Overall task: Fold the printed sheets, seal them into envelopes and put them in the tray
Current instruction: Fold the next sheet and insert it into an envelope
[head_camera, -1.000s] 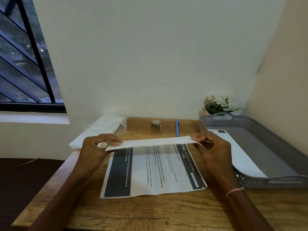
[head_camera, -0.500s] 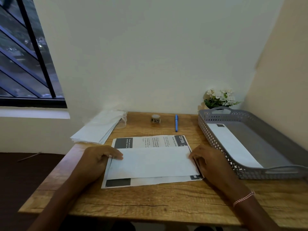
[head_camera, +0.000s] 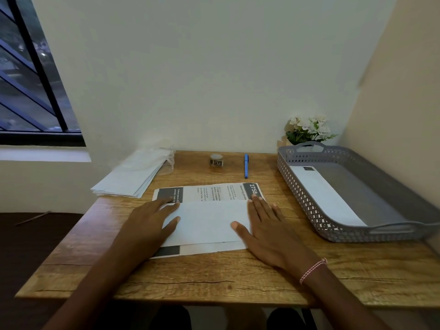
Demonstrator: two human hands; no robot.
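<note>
The printed sheet [head_camera: 207, 194] lies flat in the middle of the desk [head_camera: 214, 277], its long axis running from 9 o'clock to 3 o'clock. A blank white panel [head_camera: 207, 221] lies across its middle, leaving a printed strip showing at 12 o'clock and a narrow strip at 6 o'clock.

Both hands lie on it with the fingers straight, pressing down and grasping nothing. The left hand [head_camera: 152, 225] covers the 9 o'clock end and the right hand [head_camera: 269, 232] the 3 o'clock end, fingertips towards 12 o'clock and thumbs turned in over the white panel. The paper sits directly under and between the palms, so I judge the next stroke would run sideways along that long axis to set the crease.

The stack of envelopes [head_camera: 133, 177] sits at 10 o'clock from the sheet, nearer the left hand. The grey tray [head_camera: 297, 198] stands at 3 o'clock, nearer the right hand, with one white envelope [head_camera: 323, 194] lying lengthwise inside. A blue pen [head_camera: 246, 166] and a small round pot [head_camera: 216, 160] lie at 12 o'clock, with white flowers [head_camera: 308, 129] behind the tray at 1 o'clock.

The hands hide both ends of the panel, so I cannot tell whether it is a flap of this sheet or a separate folded sheet on top. The small print is too fine to read, and the pot's label is unclear.
</note>
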